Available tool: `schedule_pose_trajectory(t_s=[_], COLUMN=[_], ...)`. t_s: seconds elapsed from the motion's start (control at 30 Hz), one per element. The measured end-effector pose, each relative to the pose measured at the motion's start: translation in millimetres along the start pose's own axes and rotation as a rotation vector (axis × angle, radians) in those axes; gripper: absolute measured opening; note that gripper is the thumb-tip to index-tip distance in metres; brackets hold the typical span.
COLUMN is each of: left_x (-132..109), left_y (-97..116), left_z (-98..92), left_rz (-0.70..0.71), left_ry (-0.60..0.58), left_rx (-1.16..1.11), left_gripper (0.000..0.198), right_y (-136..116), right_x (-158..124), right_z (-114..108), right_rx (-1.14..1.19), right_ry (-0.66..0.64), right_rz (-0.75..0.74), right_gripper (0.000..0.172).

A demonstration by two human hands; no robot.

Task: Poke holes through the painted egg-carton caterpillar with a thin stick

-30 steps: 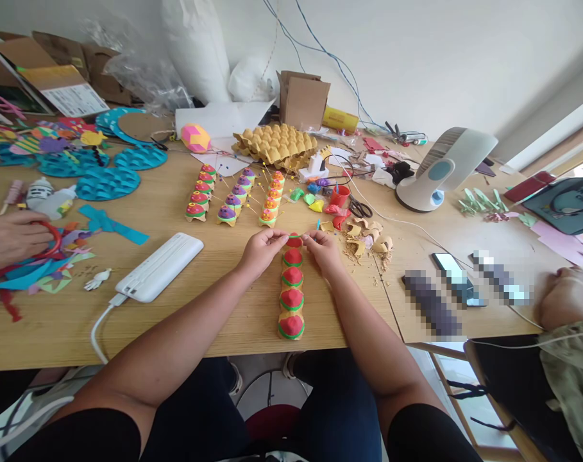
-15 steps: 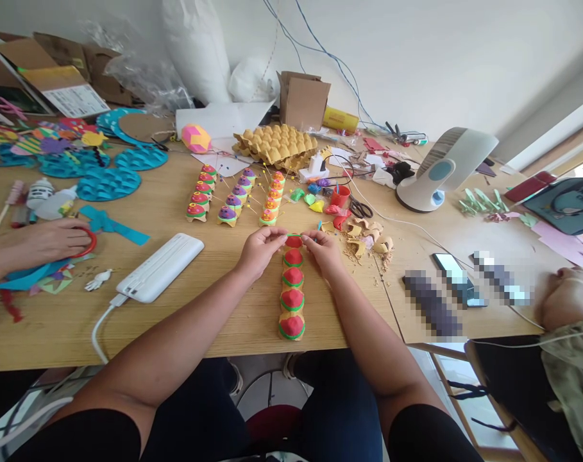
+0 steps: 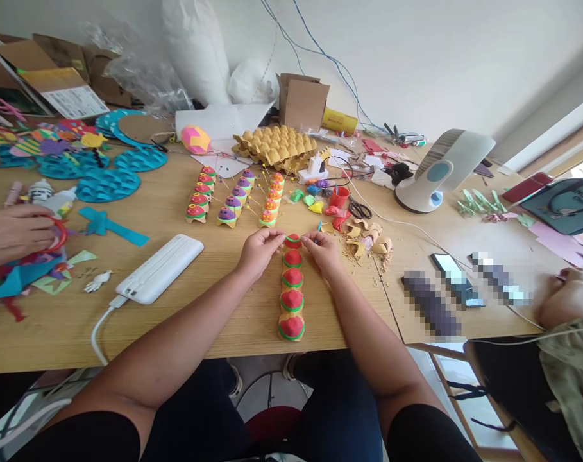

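A strip of egg carton [image 3: 292, 280] lies lengthwise in front of me, its bumps covered in red clay with green bands around their lower parts. At its far end, a thin green clay strip [image 3: 294, 240] curves across the near side of the last red bump. My left hand [image 3: 262, 249] pinches the left end of this green strip between thumb and fingertips. On the other side, my right hand [image 3: 324, 248] pinches its right end. Three finished carton strips stand beyond my hands: a red one [image 3: 201, 194], a purple one [image 3: 236, 197] and an orange one [image 3: 272, 199].
Clay lumps [image 3: 315, 206], a red cup [image 3: 339, 196], black scissors [image 3: 360, 208] and carton scraps [image 3: 363, 236] lie right of centre. A white power bank [image 3: 160, 268] sits left. Another person's hand [image 3: 19, 232] holds red-handled scissors [image 3: 58, 233]. A fan [image 3: 445, 170] stands right.
The green clay strip has come down from the top of the far bump and now bows around its near side. The other person's hand with the scissors has shifted left.
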State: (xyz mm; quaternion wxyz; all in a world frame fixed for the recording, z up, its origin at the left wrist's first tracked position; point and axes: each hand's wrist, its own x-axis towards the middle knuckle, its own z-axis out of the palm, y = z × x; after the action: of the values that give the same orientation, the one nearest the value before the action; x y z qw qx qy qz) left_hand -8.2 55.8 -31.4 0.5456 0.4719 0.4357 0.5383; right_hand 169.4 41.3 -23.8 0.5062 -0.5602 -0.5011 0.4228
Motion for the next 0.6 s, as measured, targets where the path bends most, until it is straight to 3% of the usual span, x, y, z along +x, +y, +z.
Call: schedule_pose_trajectory(t_s=[0.6], left_x=[-2.5], left_y=[7.5], left_z=[1.2], left_rz=[-0.006], left_ry=[0.001], left_rx=[-0.072], left_gripper=[0.038], right_y=[-3.7], right_x=[-4.0], right_z=[1.9], right_rx=[0.058], right_ry=[-0.03], right_rz=[-0.006], right_gripper=[0.035])
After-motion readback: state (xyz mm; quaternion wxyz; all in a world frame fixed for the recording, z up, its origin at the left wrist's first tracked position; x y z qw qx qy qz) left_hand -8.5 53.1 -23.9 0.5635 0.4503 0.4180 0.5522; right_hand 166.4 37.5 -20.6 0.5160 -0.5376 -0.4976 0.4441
